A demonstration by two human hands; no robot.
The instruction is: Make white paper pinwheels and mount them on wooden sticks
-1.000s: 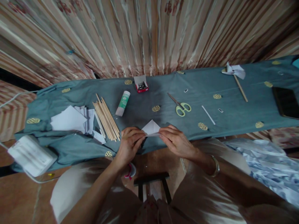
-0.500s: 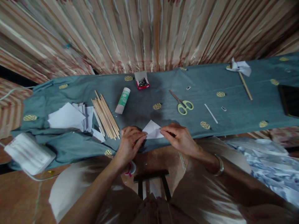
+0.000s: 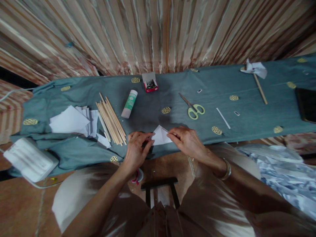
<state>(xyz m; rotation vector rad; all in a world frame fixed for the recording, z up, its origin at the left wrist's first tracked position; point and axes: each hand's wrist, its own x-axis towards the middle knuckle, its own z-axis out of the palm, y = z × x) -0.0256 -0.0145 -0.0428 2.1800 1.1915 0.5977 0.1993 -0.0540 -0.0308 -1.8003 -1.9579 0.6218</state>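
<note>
A small folded piece of white paper (image 3: 160, 136) lies near the front edge of a table covered in a blue-grey cloth (image 3: 172, 98). My left hand (image 3: 136, 150) pinches its left corner with curled fingers. My right hand (image 3: 185, 141) presses and pinches its right side, fingers bent together. A bangle sits on my right wrist. The paper rests low on the cloth between both hands.
Wooden sticks (image 3: 110, 119) and a stack of white paper (image 3: 71, 121) lie to the left. A glue stick (image 3: 129, 103), a red box of clips (image 3: 149, 83) and green-handled scissors (image 3: 193, 107) lie behind. A paper-topped stick (image 3: 258, 79) and dark tablet (image 3: 306, 104) are right.
The folded paper has come down from a raised, tented pose to lie flatter on the cloth. Both hands stayed on its corners and shifted slightly away from me.
</note>
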